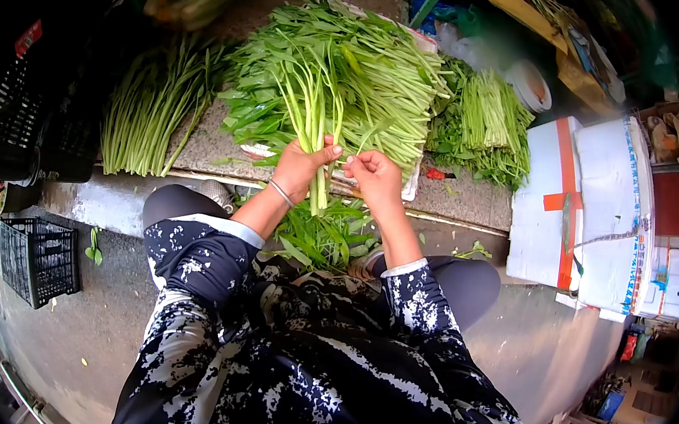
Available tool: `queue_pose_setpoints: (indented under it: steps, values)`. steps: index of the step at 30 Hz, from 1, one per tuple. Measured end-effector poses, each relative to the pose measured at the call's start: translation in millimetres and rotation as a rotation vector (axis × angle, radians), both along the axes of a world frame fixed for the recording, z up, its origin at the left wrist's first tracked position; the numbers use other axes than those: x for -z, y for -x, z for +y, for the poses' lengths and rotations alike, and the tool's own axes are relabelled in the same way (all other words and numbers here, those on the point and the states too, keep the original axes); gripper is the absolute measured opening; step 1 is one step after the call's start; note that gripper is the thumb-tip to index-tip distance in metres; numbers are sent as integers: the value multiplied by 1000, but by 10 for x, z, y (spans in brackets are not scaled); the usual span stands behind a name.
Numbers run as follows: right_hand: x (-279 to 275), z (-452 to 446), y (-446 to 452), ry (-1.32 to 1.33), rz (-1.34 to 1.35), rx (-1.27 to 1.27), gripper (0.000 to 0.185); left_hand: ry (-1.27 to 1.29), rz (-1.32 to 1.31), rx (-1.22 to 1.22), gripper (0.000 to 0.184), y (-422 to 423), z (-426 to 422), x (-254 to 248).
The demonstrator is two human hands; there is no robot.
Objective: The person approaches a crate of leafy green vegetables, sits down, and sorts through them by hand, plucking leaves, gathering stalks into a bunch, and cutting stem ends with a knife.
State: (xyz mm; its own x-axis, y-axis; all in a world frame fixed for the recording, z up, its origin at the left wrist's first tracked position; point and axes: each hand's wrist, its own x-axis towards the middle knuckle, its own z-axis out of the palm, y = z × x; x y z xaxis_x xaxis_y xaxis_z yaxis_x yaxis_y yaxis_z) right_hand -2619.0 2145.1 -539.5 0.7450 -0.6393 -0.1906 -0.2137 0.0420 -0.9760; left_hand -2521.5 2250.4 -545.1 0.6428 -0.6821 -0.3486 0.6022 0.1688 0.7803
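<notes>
My left hand (299,169), with a bracelet at its wrist, is wrapped round a small bunch of green stems (312,128), leaves pointing away from me. Close to its right, my right hand (375,179) pinches a thin leafy piece (373,133) between thumb and forefinger. Beyond both hands lies a large pile of leafy stalks (393,78). Loose leaves (321,231) are heaped below the hands, between my knees.
Separate stalks (145,111) lie at the left, and a stack of bundles (491,120) at the right. White foam boxes (585,211) with orange tape stand further right. A black crate (40,261) sits on the floor at the left.
</notes>
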Motion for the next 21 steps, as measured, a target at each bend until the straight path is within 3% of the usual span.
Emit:
queue_pose_setpoints:
  steps: [3, 4, 5, 7, 9, 11, 13, 15, 21]
  values:
    - [189, 210, 267, 222, 304, -164, 8, 17, 26, -57, 15, -52, -5, 17]
    - [392, 251, 428, 305, 387, -248, 18, 13, 4, -61, 15, -68, 8, -32]
    - [404, 248, 529, 420, 599, -491, 27, 9, -16, -66, 15, -76, 17, -70]
    - [395, 211, 670, 634, 853, -714, 32, -13, -22, -48, 14, -61, 37, -102]
    - [402, 89, 553, 218, 578, -285, 31, -34, -32, -15, 14, -30, 38, -90]
    - [55, 5, 289, 103, 278, -104, 23, -53, -40, 25, 13, 0, 28, -51]
    - [-142, -77, 74, 69, 111, -68, 22, 1, -43, 66, 12, 14, 44, -50]
    - [-337, -108, -69, -176, -88, -81, 21, 45, 7, 154, 11, 24, 72, -113]
    - [-362, -188, -154, -223, -91, -120, 19, 109, 35, 228, 14, 10, 117, -63]
